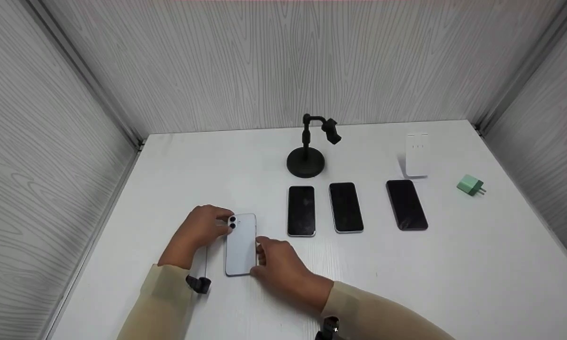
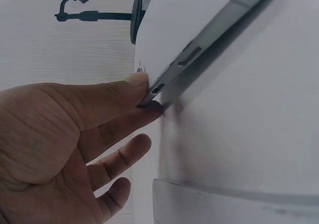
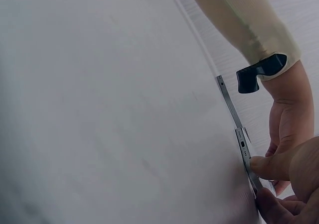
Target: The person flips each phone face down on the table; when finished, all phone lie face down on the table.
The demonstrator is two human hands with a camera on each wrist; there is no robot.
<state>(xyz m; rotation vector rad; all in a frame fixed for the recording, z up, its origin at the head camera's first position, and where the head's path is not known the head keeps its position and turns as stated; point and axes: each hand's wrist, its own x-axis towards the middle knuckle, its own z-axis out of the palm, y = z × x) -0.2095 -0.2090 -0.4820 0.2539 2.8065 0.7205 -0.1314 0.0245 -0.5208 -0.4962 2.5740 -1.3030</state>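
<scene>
A pale smartphone (image 1: 241, 248) lies back side up on the white table, two dark camera lenses at its top left corner. My left hand (image 1: 202, 229) pinches that corner between thumb and index finger; in the left wrist view its other fingers (image 2: 122, 159) are spread loosely below. From the right, my right hand (image 1: 283, 264) grips the phone's lower right edge, thumb at the bottom corner. The right wrist view shows the charging port on the phone's bottom edge (image 3: 243, 145) beside the thumb. Partly hidden under my left wrist is another flat, light thing (image 1: 200, 262) with a thin edge.
Three dark-screened phones, left (image 1: 301, 211), middle (image 1: 346, 208) and right (image 1: 407, 205), lie in a row to the right. Behind them stand a black round-based stand (image 1: 305, 163) and a white upright holder (image 1: 416, 156). A green plug adapter (image 1: 470, 184) sits far right.
</scene>
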